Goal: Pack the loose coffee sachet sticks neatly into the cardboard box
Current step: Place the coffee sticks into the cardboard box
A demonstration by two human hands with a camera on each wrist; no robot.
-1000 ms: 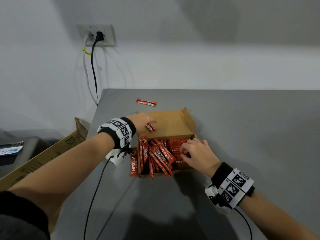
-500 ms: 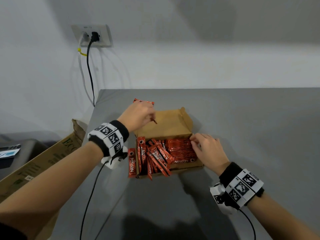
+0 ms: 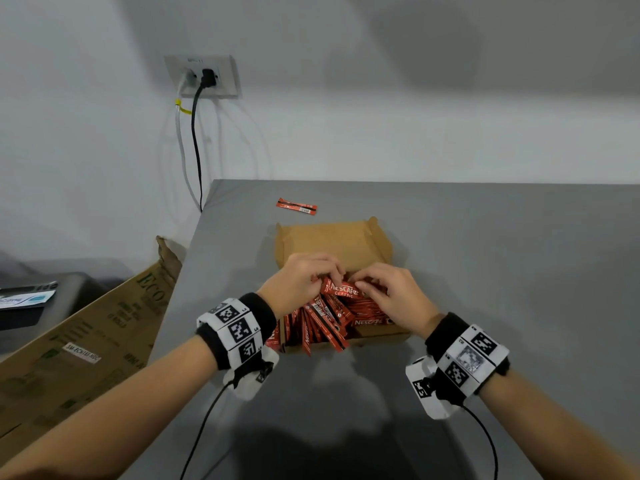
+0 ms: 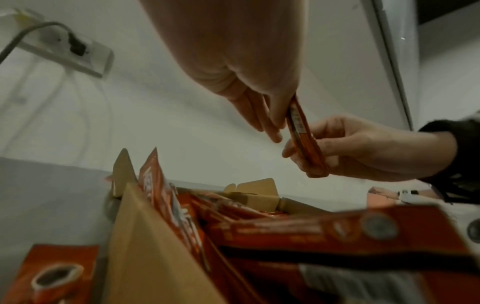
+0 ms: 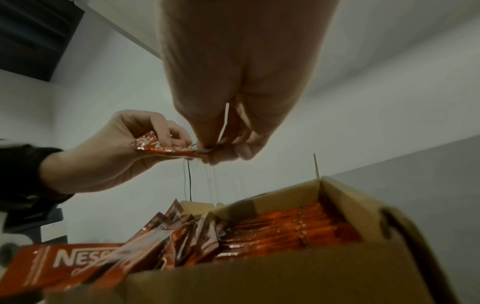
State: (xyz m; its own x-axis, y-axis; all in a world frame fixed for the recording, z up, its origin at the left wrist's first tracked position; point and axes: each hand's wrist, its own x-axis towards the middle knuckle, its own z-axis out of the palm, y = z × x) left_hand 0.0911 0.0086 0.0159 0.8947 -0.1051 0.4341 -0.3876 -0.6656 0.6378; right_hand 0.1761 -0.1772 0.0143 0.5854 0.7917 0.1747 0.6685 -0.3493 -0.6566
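An open cardboard box (image 3: 332, 242) sits mid-table, its lid laid back. Red coffee sachets (image 3: 329, 318) fill it: a neat row on the right (image 5: 285, 230) and a crooked bunch on the left (image 4: 182, 216). Above the box both hands hold one sachet (image 3: 343, 291) between them. My left hand (image 3: 329, 277) pinches its left end (image 4: 302, 131). My right hand (image 3: 363, 285) pinches the other end (image 5: 168, 149). One loose sachet (image 3: 296, 206) lies on the table beyond the lid. Another sachet (image 3: 273, 336) lies outside the box's left wall.
A large brown carton (image 3: 86, 341) leans beside the table's left edge. A wall socket (image 3: 202, 76) with cables hangs behind the table's far-left corner. Thin black wrist cables (image 3: 204, 427) trail over the table's near part. Grey tabletop (image 3: 519, 271) stretches right.
My left hand reached to the two loose sachets beyond the lid and came back over the box with one. My right hand left the box's right side and took the sachet's other end.
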